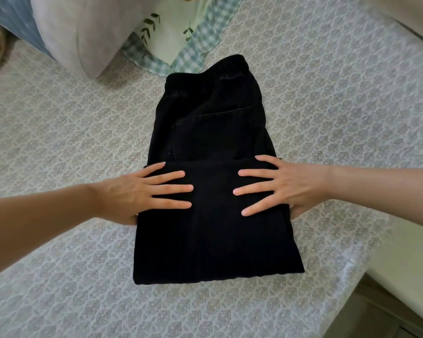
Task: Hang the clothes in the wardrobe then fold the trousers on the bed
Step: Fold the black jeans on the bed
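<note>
At the middle of the patterned bedsheet (59, 118) lie the black trousers (210, 132), waistband toward 12 o'clock, legs folded up over the seat — left hand (142, 191) at 9 o'clock and right hand (286, 186) at 3 press flat on the fold, fingers spread straight

trousers (212, 132) on bed (59, 130), centre; waistband (208, 69) at far end; left hand (132, 193) and right hand (295, 186) on near folded layer; pillows (76, 32) behind, far left

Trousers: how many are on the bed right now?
1. Black trousers lie on the bed, under the left hand and right hand; more may lie out of view.
</note>
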